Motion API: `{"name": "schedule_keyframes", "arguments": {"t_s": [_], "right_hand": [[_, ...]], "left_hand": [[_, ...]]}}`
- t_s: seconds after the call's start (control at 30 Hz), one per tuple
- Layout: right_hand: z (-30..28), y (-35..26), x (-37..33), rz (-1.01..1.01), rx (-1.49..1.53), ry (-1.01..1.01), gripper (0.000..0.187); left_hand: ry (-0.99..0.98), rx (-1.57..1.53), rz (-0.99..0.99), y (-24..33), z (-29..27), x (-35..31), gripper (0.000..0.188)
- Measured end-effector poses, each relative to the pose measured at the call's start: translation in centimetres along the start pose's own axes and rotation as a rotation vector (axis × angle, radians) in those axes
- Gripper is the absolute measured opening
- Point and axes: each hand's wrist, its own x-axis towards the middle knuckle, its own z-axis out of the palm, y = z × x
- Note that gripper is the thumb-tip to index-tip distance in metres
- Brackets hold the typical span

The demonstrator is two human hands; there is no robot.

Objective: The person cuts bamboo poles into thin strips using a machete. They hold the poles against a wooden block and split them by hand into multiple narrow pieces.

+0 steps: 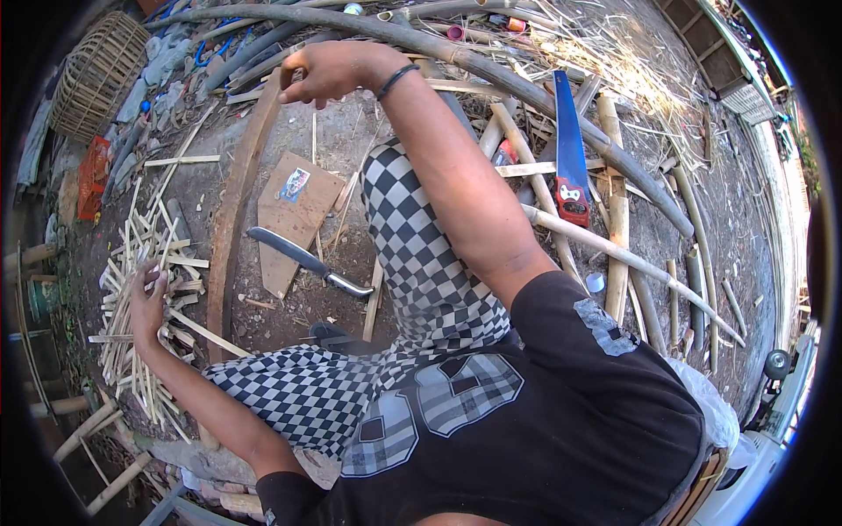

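The right hand [338, 72]'s grip, loosely curled with fingers parted, looked empty near the far end of the long beam [230, 219]; the left hand [147, 307]'s was half closed over the heap of split sticks [136, 359], left of the beam (whether it pinched one could not be told). The knife [303, 257] posed the likeliest trouble: it lay bare, blade over the flat board [294, 206], so a careless reach might have met the edge. Tangled, jutting sticks could have splintered the fingers.
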Motion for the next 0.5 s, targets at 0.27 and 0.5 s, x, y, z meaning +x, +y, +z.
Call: {"name": "schedule_keyframes", "arguments": {"t_s": [0.27, 0.5], "right_hand": [[-3.2, 7.2, -2.5, 0.194, 0.050, -0.041, 0.043], [-4.6, 8.4, -4.9, 0.248, 0.203, -0.037, 0.039]], "left_hand": [[-0.101, 0.015, -0.089, -0.8, -1.3, -4.3, 0.055], [-0.018, 0.051, -0.170, -2.3, -2.7, -6.0, 0.064]]}}
